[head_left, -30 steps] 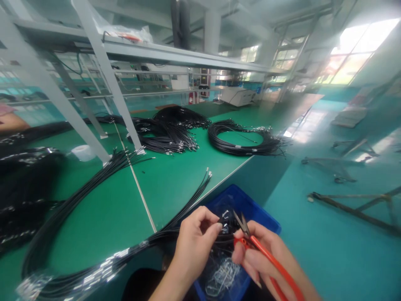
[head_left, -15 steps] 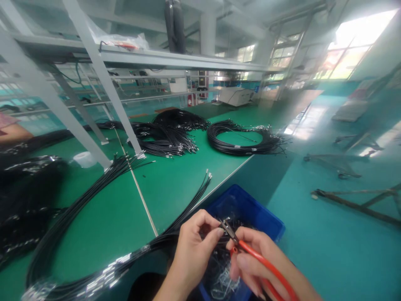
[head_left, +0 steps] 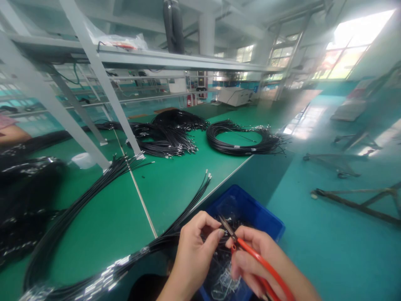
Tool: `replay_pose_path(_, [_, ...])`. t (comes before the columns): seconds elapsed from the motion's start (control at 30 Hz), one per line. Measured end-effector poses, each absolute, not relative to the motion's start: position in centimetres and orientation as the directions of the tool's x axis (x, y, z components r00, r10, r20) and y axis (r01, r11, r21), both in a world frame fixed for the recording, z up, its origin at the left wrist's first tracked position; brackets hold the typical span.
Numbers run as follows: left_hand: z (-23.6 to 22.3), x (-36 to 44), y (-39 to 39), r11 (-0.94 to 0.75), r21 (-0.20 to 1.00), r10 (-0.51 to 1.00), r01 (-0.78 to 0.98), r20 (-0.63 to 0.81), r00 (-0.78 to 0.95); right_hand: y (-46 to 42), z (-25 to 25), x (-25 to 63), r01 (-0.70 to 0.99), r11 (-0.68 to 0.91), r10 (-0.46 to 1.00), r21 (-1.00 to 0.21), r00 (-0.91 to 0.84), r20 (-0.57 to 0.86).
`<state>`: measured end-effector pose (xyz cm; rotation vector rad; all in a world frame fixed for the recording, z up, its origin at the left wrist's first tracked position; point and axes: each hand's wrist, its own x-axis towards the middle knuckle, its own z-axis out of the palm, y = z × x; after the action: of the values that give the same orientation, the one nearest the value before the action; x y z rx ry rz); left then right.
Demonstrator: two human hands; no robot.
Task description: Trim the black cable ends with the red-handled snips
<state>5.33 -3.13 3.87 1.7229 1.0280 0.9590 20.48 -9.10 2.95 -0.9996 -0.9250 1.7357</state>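
My left hand (head_left: 198,246) is closed in a pinch, thumb against forefinger, above a blue bin (head_left: 265,217). What it pinches is too small and too covered to make out. My right hand (head_left: 258,255) is wrapped around a pair of pliers with red handles (head_left: 261,261). Their metal jaws (head_left: 227,225) point up and left, right beside the left fingertips. Behind the left wrist runs a bundle of black cables (head_left: 78,200), looped over the green table, with several light-tipped ends standing up near its edge. Dark scraps and clear plastic pieces (head_left: 225,280) lie in the bin.
More black cable coils (head_left: 233,150) lie farther back on the green table (head_left: 169,188). White shelf posts (head_left: 103,79) rise at the left, near a white roll (head_left: 84,160). Another person's arm (head_left: 14,131) shows at the far left. A metal stand (head_left: 360,200) is on the floor at right.
The plier jaws have turned slightly and their tips sit a little higher beside the left fingertips. Both hands stay in almost the same place.
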Motion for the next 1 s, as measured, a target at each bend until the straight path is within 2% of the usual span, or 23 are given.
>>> replay_pose_path(0.1, [3.9, 5.5, -3.1, -0.27, 0.931, 0.92, 0.245, 0.174, 0.352, -9.1, 3.2, 20.4, -0.304, -0.325, 0.932, -0.895, -0.262, -0.249])
replay_pose_path(0.27, [3.8, 5.4, -3.1, -0.251, 0.939, 0.924, 0.237, 0.159, 0.349, -9.5, 3.1, 20.3, -0.08, -0.394, 0.911, -0.915, -0.165, -0.378])
replay_pose_path(0.33, [3.8, 5.1, -3.0, -0.232, 0.944, 0.927, 0.233, 0.142, 0.348, -9.7, 2.8, 20.3, -0.078, -0.312, 0.948, -0.947, -0.093, -0.304])
replay_pose_path(0.4, [3.9, 4.9, -3.0, -0.21, 0.952, 0.927, 0.222, 0.122, 0.354, -9.7, 2.6, 20.1, -0.091, -0.168, 0.981, -0.982, 0.082, -0.175])
replay_pose_path(0.5, [4.1, 4.9, -3.1, -0.177, 0.963, 0.923, 0.203, 0.091, 0.373, -9.2, 3.1, 19.5, -0.061, 0.036, 0.918, -0.997, 0.396, 0.009])
replay_pose_path(0.57, [4.3, 5.1, -3.2, -0.166, 0.966, 0.921, 0.199, 0.08, 0.381, -8.6, 3.6, 18.9, -0.056, 0.133, 0.869, -0.99, 0.487, 0.089])
replay_pose_path(0.67, [4.6, 5.4, -3.5, -0.162, 0.967, 0.921, 0.198, 0.075, 0.383, -7.5, 4.2, 17.7, -0.081, 0.2, 0.846, -0.976, 0.517, 0.131])
replay_pose_path(0.77, [4.8, 5.6, -3.8, -0.138, 0.976, 0.926, 0.169, 0.067, 0.371, -7.0, 4.1, 16.6, -0.123, 0.195, 0.819, -0.973, 0.567, 0.093])
replay_pose_path(0.9, [4.4, 5.6, -3.8, -0.043, 0.998, 0.927, 0.037, 0.026, 0.374, -7.1, 3.4, 15.4, -0.352, 0.168, 0.834, -0.921, 0.549, -0.058])
replay_pose_path(1.0, [4.1, 5.4, -3.6, 0.018, 0.999, 0.926, -0.049, 0.002, 0.379, -7.5, 3.0, 14.9, -0.48, 0.185, 0.859, -0.857, 0.502, -0.095])
